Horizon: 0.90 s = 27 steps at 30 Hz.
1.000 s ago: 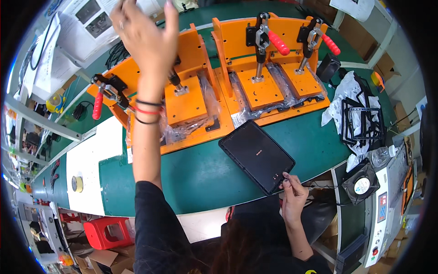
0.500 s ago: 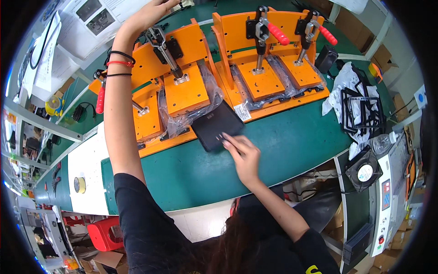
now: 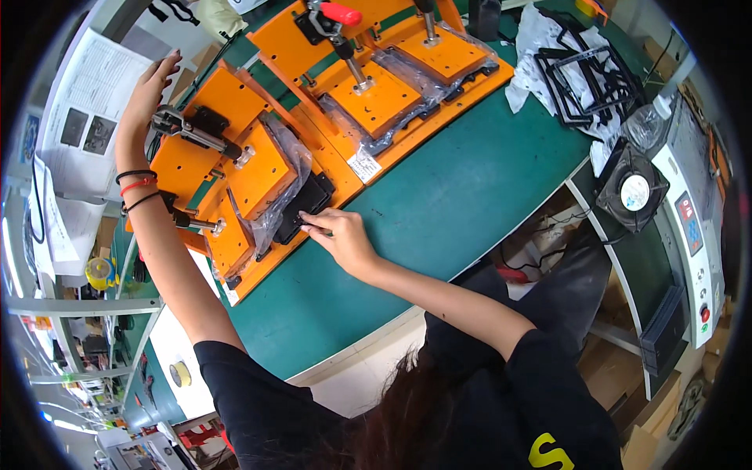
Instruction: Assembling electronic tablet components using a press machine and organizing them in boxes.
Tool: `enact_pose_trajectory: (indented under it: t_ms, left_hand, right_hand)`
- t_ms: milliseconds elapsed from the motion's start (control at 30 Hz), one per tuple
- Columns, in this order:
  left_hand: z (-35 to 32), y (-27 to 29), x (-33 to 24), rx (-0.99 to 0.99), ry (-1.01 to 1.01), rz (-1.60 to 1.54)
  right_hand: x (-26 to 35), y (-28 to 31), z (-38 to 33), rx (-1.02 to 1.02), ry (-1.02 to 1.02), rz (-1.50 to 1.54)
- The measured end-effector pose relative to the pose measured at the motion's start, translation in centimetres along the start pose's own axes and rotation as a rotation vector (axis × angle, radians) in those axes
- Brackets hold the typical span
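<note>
My right hand (image 3: 345, 243) pinches the near edge of a flat black rectangular panel (image 3: 294, 213) between thumb and fingers. The panel lies partly under the clear plastic film (image 3: 291, 174) around an orange pressing block (image 3: 262, 178) of the left fixture. My left hand (image 3: 149, 86) is raised beyond that fixture, fingers stretched out and apart, with nothing visible in it. A metal toggle clamp (image 3: 184, 129) is close beside its wrist; the clamp's handle is not visible.
A second orange fixture (image 3: 345, 176) with red-handled clamps adjoins on the right. Black frames (image 3: 587, 78) lie on white wrapping at the far right, near a fan (image 3: 633, 188). A tape roll (image 3: 180, 374) sits at left. The green table's (image 3: 446, 204) front edge curves below my right forearm.
The view has turned, shifting the fixtures left. The panel has gone farther in under the film at the left fixture, my right hand following at its edge. My left hand remains raised near the clamp.
</note>
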State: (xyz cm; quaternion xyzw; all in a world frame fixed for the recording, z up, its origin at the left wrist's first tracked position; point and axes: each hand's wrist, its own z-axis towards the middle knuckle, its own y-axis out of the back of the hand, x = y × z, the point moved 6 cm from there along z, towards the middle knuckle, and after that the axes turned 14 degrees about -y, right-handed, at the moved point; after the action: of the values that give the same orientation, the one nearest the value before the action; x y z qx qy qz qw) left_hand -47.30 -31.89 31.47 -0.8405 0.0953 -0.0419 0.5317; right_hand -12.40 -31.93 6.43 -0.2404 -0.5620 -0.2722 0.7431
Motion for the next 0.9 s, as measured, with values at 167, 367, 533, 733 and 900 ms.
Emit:
enact_pose_trajectory:
  t_ms: [167,367,533,733,900]
  left_hand:
    - [10.0,0.6,3.8,-0.404,-0.707,1.499]
    - [4.2,-3.5,8.6,-0.622,-1.210,2.201]
    - [4.6,-3.6,9.0,-0.645,-1.230,2.150]
    - [2.6,-2.0,7.7,-0.581,-1.358,1.646]
    - [-0.4,-4.2,18.4,-0.319,-2.102,1.889]
  right_hand:
    - [-2.8,4.5,1.7,-0.125,-0.124,0.023]
    - [-2.1,1.8,2.0,-0.074,-0.094,0.089]
    - [-1.8,1.5,3.3,0.021,-0.175,-0.124]
    - [0.4,2.4,1.1,0.191,-0.201,-0.137]
    - [2.0,8.3,-1.9,0.191,-0.090,-0.199]
